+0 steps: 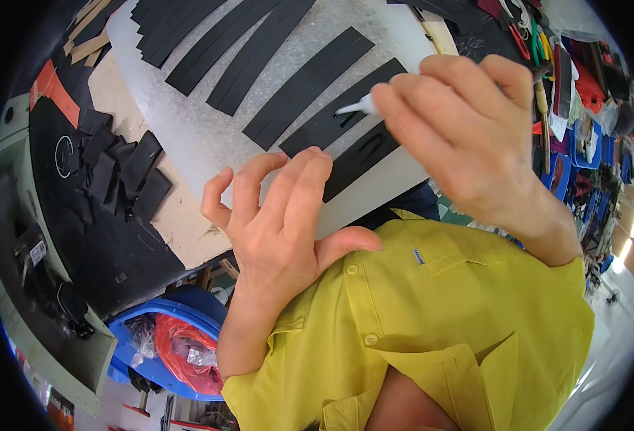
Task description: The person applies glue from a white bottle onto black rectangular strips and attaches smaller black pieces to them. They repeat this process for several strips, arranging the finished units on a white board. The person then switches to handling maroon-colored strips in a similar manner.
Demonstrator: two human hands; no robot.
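My right hand (464,133) is closed around a small white squeeze bottle (364,107), most of which its fingers hide. The bottle's thin nozzle points left, down at a flat black strip (315,131), where a short glossy dark line shows at the tip. Closer to me, another black strip (348,171) carries a similar shiny looped line. My left hand (274,223) holds nothing; its fingers are spread, with fingertips at the lower ends of these two strips. Farther left lies a third strip (306,87), with several more fanned out beyond it.
A pale board (141,108) on a black table lies under the strips. Folded black pieces (119,169) are heaped at left. Below the table edge stands a blue tub (141,359) with a red plastic bag (184,348). Pliers (519,43) and other tools lie at the upper right.
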